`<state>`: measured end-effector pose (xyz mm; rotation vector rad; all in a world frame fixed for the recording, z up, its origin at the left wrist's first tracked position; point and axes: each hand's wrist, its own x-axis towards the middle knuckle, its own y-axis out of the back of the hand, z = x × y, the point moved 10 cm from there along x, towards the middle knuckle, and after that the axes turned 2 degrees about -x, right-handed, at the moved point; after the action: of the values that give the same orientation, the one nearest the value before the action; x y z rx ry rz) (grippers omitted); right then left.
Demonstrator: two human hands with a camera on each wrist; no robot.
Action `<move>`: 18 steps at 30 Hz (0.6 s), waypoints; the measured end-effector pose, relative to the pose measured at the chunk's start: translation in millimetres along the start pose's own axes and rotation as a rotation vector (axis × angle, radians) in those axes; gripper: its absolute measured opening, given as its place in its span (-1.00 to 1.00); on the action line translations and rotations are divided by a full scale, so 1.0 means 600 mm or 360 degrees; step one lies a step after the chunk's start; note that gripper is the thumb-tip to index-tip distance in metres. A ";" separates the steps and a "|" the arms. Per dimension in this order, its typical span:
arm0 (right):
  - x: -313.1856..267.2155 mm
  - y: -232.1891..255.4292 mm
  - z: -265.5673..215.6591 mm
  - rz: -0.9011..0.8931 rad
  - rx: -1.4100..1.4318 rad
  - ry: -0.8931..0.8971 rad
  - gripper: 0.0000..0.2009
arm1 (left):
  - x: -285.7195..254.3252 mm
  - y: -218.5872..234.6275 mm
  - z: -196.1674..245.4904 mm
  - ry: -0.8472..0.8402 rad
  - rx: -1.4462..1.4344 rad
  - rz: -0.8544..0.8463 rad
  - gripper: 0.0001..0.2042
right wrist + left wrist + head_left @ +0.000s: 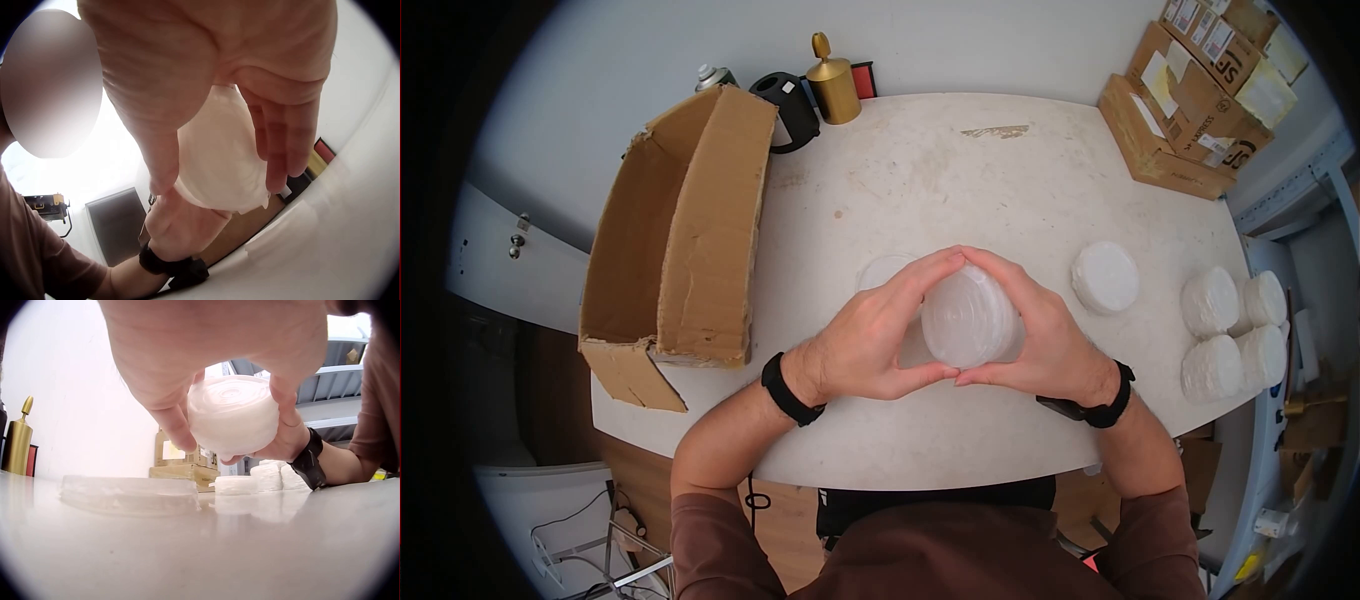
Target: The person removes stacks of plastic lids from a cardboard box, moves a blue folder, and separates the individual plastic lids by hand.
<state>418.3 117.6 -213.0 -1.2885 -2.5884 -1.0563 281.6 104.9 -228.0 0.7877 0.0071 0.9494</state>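
Both hands hold a round tub (pixel 968 318) with a ringed, translucent lid and white wrapping round its side. My left hand (pixel 865 335) curves round its left side, while the right hand (pixel 1045 335) grips the opposite side; thumbs meet at the near edge and fingertips at the far one. The left wrist view has the tub (pixel 232 415) raised over the table, slightly tilted. Beside the left hand lies a shallow clear plastic round piece (pixel 131 494), partly hidden by that hand in the head view. To the right hand's right sits a white wrapped round tub (pixel 1105 277).
Several white wrapped tubs (pixel 1212 368) stand grouped at the table's right edge. An open cardboard box (pixel 712 230) occupies the left side. Behind it are a black container (pixel 788 110) and a gold canister (pixel 835 92). Stacked cardboard boxes (pixel 1190 110) fill the back right corner.
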 end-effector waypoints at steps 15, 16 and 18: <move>-0.002 -0.001 0.008 -0.0044 0.0054 -0.0042 0.04 | 0.002 -0.003 -0.007 0.0046 -0.0134 -0.0076 0.08; -0.003 -0.001 0.008 -0.0049 0.0058 -0.0051 0.04 | 0.002 -0.003 -0.008 0.0046 -0.0133 -0.0076 0.08; -0.002 -0.001 0.010 -0.0051 0.0061 -0.0048 0.04 | 0.002 -0.002 -0.005 0.0015 -0.0136 -0.0077 0.08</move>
<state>420.4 120.1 -218.3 -1.2683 -2.6465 -0.9951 282.2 107.2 -230.8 0.7014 -0.0062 0.9015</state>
